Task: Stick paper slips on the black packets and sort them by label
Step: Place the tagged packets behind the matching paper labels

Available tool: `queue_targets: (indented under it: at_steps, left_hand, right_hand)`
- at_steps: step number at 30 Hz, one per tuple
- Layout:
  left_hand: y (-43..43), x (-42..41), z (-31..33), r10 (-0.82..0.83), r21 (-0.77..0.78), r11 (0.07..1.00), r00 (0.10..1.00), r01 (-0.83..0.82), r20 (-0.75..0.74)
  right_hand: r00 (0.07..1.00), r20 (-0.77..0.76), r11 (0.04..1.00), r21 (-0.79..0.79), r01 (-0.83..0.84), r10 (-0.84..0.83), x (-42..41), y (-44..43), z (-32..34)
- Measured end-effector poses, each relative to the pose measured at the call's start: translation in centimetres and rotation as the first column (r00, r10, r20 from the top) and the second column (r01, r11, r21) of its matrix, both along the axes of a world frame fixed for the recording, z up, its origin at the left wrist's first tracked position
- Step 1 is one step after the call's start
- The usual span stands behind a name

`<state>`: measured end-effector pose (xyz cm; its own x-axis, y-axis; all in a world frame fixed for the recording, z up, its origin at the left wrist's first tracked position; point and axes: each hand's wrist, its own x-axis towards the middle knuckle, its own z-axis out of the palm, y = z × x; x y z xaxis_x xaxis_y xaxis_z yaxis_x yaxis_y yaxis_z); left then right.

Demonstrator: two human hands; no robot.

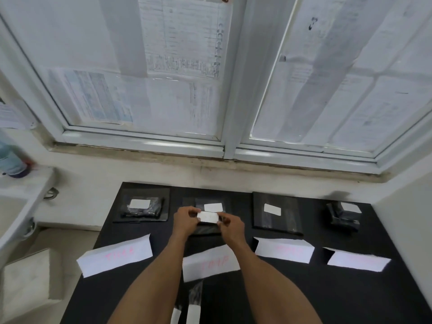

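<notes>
Both my hands reach to the middle of the black table (pixel 327 295). My left hand (pixel 185 219) and my right hand (pixel 230 223) pinch the two ends of a white paper slip (pixel 207 217) over a black packet (pixel 205 230). Behind it lies another black packet with a white slip (pixel 213 207). Labelled packets also lie at the far left (pixel 141 208), right of centre (pixel 277 212) and at the far right (pixel 343 213). Four white label cards stand in a row: left (pixel 115 257), middle (pixel 210 263), right (pixel 284 250), far right (pixel 358 261).
Loose paper strips (pixel 192 314) and a black packet (pixel 196 293) lie near the table's front edge between my forearms. A white sink counter (pixel 21 199) with a bottle (pixel 10 157) stands at the left. A window (pixel 224 141) covered with paper is behind the table.
</notes>
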<state>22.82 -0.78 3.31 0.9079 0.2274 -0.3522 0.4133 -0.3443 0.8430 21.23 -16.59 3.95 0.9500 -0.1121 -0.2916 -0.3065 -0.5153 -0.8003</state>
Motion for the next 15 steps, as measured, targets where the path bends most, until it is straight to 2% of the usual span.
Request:
queue_targets:
  at_steps: [7, 15]
  left_hand:
    - [-2.6, 6.0, -3.7, 0.039, 0.101, 0.994, 0.998, -0.034, -0.048]
    - [-3.7, 6.7, -5.1, 0.072, 0.202, 0.977, 0.997, -0.071, 0.002]
  right_hand:
    - [0.999, -0.033, 0.995, -0.099, 0.005, -0.008, 6.9, -0.8, -4.0]
    - [0.999, -0.005, 0.985, -0.164, 0.052, -0.054, 8.4, -0.1, -6.1]
